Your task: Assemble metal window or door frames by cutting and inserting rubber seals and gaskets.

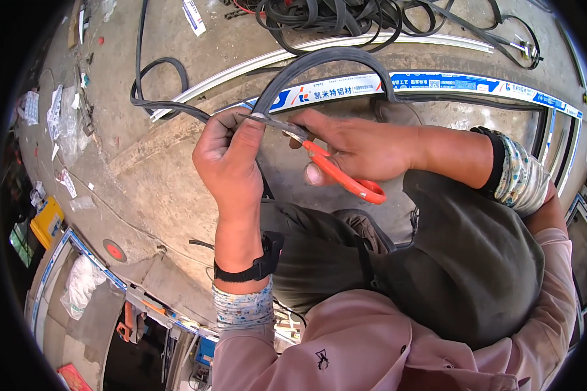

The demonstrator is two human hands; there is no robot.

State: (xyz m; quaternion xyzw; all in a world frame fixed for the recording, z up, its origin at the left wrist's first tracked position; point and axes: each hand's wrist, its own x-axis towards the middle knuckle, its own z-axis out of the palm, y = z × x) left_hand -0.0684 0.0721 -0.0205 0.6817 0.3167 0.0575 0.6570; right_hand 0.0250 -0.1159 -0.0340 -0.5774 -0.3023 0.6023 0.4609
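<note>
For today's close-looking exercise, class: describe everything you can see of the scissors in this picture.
The scissors have orange handle loops that look like plastic and thin grey metal blades. The right hand grips the handles, fingers through the loops. The blades point toward the person's left, nearly level and close together, their tips at the black rubber strip where the left hand pinches it. They are held in the air above a concrete floor.

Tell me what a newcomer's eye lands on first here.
At centre, the right hand works orange-handled scissors, their blades closing on a black rubber strip pinched in the left hand. The strip arches up over a long aluminium frame lying on the concrete floor. More black strip lies tangled at the top edge.
</note>
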